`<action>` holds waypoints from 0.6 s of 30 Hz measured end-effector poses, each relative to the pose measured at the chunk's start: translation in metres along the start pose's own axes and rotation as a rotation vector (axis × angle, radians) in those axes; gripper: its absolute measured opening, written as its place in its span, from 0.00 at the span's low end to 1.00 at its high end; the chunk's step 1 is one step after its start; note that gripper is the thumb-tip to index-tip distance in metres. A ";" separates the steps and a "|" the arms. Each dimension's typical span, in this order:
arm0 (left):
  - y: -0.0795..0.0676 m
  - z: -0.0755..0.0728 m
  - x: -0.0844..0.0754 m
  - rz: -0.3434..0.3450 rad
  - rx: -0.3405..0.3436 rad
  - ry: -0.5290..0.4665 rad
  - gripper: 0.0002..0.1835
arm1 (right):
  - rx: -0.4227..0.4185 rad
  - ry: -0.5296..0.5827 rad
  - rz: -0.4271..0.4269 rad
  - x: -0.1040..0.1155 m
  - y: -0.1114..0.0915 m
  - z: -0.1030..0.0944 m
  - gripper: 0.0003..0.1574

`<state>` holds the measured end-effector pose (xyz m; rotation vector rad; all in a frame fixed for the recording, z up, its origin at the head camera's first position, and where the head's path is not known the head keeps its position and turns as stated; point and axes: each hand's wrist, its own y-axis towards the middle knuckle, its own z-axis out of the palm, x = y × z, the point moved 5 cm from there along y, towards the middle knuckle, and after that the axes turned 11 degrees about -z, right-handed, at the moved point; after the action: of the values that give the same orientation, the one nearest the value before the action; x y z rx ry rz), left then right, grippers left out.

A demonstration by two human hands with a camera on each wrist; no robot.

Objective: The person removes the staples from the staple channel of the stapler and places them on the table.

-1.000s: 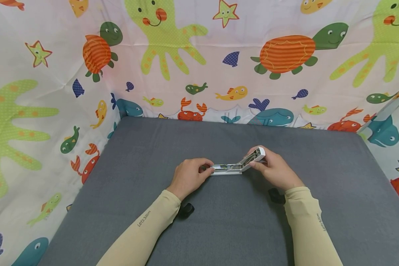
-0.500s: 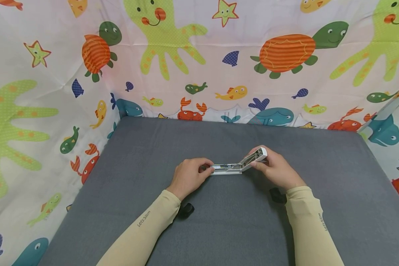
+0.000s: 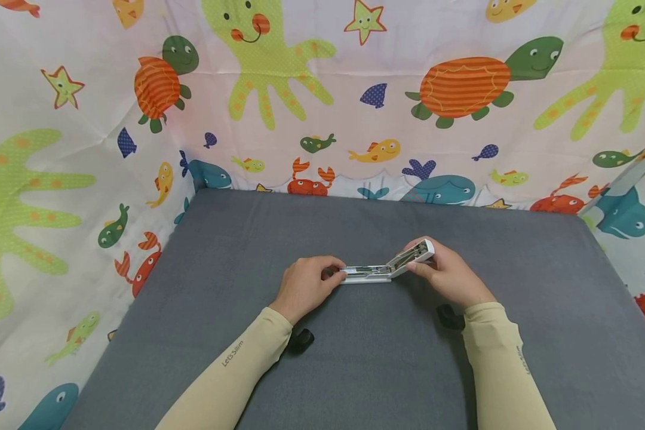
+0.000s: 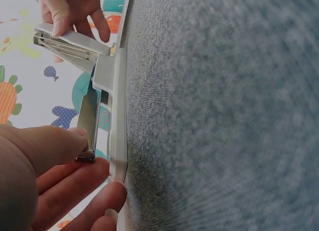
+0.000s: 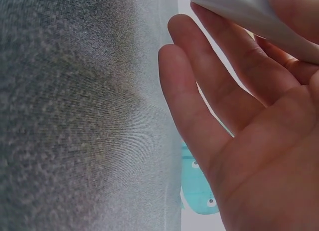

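A white stapler [image 3: 366,278] lies opened out on the grey cloth, base down, in the head view. Its cover [image 3: 420,251] is swung back and slants up to the right, with the metal inside showing. My left hand [image 3: 307,284] pinches the left end; in the left wrist view the thumb lies on the metal staple channel [image 4: 88,116], which stands apart from the base [image 4: 119,116]. The right hand [image 3: 452,276] grips the raised cover between thumb and fingers. In the right wrist view, only part of the white cover [image 5: 234,4] shows, and several fingers extend below it.
Grey cloth [image 3: 355,370] covers the table. Printed curtains with sea animals [image 3: 376,149] rise along the back and sides. One small black object [image 3: 301,341] sits beside the left wrist, another [image 3: 450,316] beside the right.
The right hand has moved slightly right and tilted the stapler's cover a little farther back and down. My left hand and the base stay in place.
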<state>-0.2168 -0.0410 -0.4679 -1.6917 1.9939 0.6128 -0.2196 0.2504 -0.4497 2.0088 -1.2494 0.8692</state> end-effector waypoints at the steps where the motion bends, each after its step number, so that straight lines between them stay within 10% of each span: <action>1: 0.000 0.000 0.000 -0.001 0.000 0.000 0.09 | -0.002 -0.003 0.002 0.000 0.000 0.000 0.16; 18: 0.000 0.000 0.000 -0.007 0.002 -0.005 0.09 | -0.046 -0.004 0.035 -0.006 -0.002 -0.005 0.17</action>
<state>-0.2165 -0.0409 -0.4680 -1.6941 1.9839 0.6120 -0.2208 0.2584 -0.4522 1.9589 -1.2990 0.8455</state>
